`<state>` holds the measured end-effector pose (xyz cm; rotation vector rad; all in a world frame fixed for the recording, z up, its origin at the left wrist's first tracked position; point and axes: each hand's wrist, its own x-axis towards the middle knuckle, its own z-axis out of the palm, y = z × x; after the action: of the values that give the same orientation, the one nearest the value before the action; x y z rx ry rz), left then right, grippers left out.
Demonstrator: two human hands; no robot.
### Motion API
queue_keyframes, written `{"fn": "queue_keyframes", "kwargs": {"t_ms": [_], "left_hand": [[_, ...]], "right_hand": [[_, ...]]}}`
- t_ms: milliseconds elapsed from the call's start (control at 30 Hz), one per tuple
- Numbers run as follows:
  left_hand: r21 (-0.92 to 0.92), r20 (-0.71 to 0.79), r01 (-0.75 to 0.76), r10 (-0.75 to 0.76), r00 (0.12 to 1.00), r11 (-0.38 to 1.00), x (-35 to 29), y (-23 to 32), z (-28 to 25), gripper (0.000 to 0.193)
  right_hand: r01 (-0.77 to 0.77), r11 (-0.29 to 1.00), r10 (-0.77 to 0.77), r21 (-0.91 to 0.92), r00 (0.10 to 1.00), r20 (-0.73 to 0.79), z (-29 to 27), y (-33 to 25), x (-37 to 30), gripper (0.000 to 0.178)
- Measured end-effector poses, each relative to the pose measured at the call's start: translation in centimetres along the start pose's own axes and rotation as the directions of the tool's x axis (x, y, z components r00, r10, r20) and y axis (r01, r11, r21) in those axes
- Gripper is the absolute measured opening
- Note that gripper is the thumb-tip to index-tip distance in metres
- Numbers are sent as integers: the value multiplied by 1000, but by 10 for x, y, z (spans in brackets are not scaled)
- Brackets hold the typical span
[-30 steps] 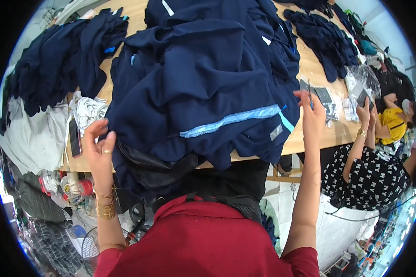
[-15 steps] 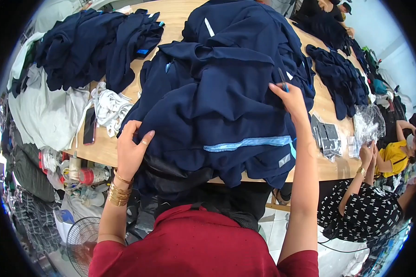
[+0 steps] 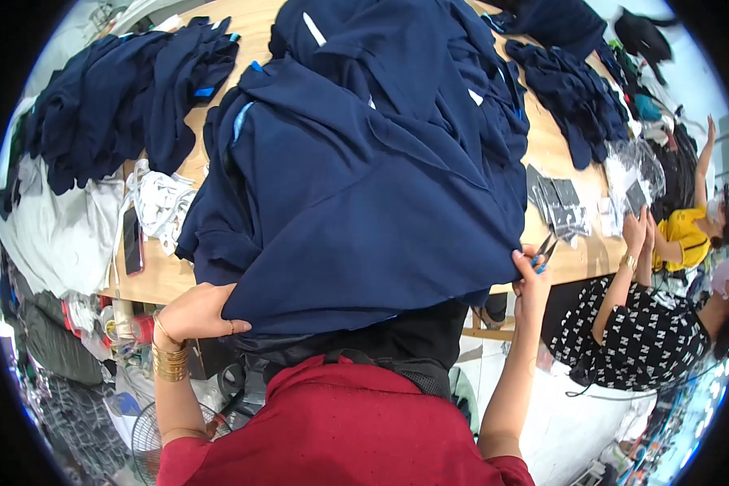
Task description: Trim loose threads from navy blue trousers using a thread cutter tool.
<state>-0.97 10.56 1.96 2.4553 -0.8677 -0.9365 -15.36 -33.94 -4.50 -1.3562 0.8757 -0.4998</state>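
Crosswise, navy cloth (image 3: 373,235) spans left grip (image 3: 196,313) to right grip (image 3: 532,280).

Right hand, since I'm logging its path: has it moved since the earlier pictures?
Yes: the right hand has come nearer, from farther over the wooden table to around its near edge.

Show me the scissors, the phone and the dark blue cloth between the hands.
Scissors (image 3: 540,266): head view, blue handle.
Phone (image 3: 134,243): head view, dark face.
Dark blue cloth (image 3: 373,239): head view, middle of the panel.
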Motion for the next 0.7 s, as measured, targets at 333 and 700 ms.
{"fn": "queue_keyframes", "kwargs": {"t_ms": [333, 700], "left_hand": [[283, 361, -100, -10, 933, 954, 8, -9, 47, 35], [-299, 75, 185, -170, 983, 936, -6, 17, -36, 16]], "right_hand": [[-42, 971, 50, -234, 998, 27, -38, 31, -20, 11], [217, 799, -267, -560, 964, -7, -14, 28, -13, 15]]}}
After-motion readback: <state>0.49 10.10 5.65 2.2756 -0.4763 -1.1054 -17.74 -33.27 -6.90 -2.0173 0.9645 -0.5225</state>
